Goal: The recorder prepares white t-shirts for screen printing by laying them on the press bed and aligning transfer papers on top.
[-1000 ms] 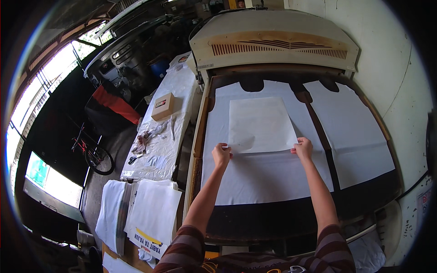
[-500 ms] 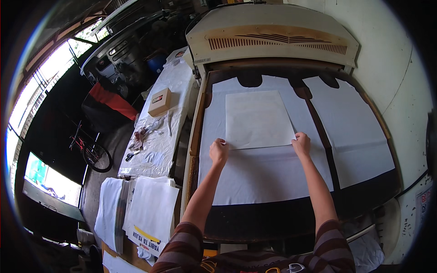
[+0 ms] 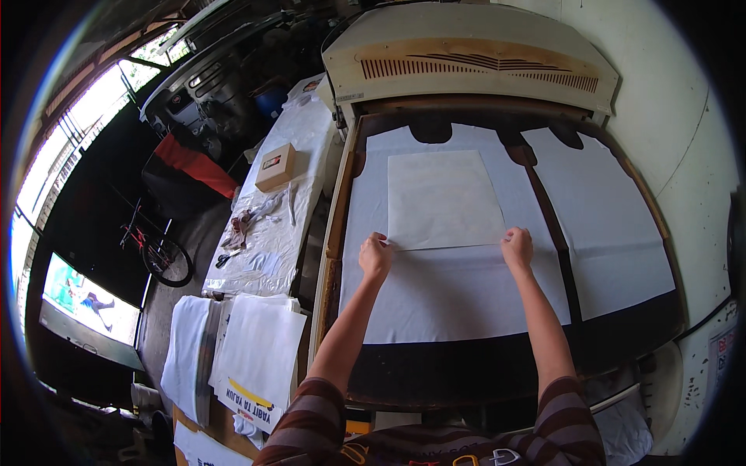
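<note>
Between my two hands is a white sheet of paper (image 3: 445, 200), held by its near corners. My left hand (image 3: 376, 256) pinches the near left corner and my right hand (image 3: 517, 248) pinches the near right one. Beneath the sheet, a pale cut fabric panel (image 3: 466, 303) with curved notches at its far end is spread on the dark bed (image 3: 505, 373) of a press machine. A second pale fabric panel (image 3: 610, 233) lies to the right, with a dark strip of bed between the two. The sheet's underside is hidden.
The machine's beige vented hood (image 3: 474, 46) rises behind the bed, close to a wall (image 3: 676, 116) on the right. Left of it, a plastic-covered table (image 3: 303, 140) carries a cardboard box (image 3: 276, 167) and scissors (image 3: 224, 260). Nearer are stacked paper sheets (image 3: 260, 342) and folded white fabric (image 3: 186, 353).
My hands keep their pinch on the sheet's near corners, and the sheet stays over the same part of the larger panel. The whole view has shifted slightly.
</note>
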A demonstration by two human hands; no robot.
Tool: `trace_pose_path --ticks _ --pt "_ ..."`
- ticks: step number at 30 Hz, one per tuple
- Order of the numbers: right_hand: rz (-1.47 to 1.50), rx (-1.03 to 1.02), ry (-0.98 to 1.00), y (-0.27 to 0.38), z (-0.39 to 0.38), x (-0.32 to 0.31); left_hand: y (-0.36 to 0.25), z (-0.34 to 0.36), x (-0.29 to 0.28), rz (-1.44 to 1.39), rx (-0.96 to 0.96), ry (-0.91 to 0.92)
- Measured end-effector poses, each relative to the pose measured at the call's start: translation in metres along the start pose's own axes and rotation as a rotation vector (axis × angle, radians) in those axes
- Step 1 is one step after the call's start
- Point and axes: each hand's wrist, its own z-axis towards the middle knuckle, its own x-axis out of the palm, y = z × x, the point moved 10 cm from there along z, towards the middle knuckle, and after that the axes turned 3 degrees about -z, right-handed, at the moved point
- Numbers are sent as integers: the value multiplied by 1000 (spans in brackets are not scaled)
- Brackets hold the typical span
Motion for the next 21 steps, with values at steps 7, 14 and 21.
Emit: trace_pose_path --ticks 7,14,21 --pt "-54 -126 4 23 -12 -16 5 -2 0 -78 -37 3" --pt "-172 -208 54 28 -17 -20 2 -3 -2 -72 -35 1" --pt "-194 -239 47 28 -18 -22 0 -6 -3 -70 -25 13"
